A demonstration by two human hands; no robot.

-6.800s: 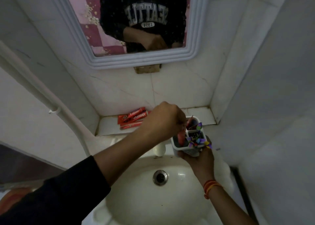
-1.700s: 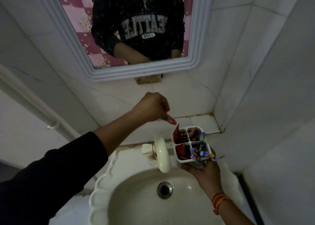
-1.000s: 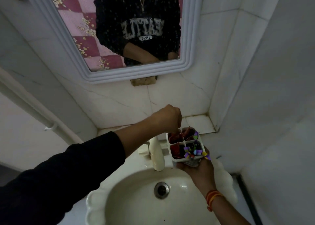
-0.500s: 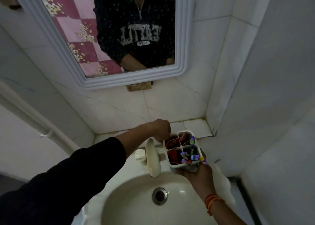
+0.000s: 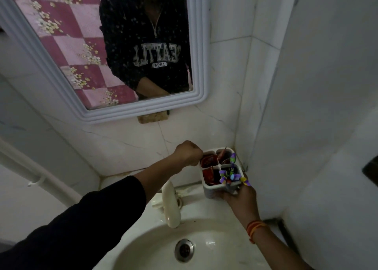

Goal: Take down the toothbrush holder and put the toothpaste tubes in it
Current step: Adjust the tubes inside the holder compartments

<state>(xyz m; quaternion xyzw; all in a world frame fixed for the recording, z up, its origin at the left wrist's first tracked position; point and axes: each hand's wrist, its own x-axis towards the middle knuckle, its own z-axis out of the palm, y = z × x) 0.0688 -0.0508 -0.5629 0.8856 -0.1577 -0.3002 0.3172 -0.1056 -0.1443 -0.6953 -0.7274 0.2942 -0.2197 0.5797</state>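
Above the sink (image 5: 204, 255), holder (image 5: 210, 191) still in right hand's (image 5: 239, 194) grasp, left hand (image 5: 187, 154) now fisted at rim.

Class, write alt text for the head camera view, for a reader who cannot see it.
Over a white sink, the right hand holds a white four-compartment toothbrush holder from below while the left hand grips its far-left rim. Red toothpaste tubes fill three compartments; a purple toothbrush stands in the fourth. A mirror hangs above.

Dim bathroom corner, white marble-ish tiled walls (image 5: 204, 130), white-framed mirror (image 5: 196, 44) above cream sink (image 5: 214, 249) with chunky tap (image 5: 170, 206), pipe (image 5: 30, 167) far left.
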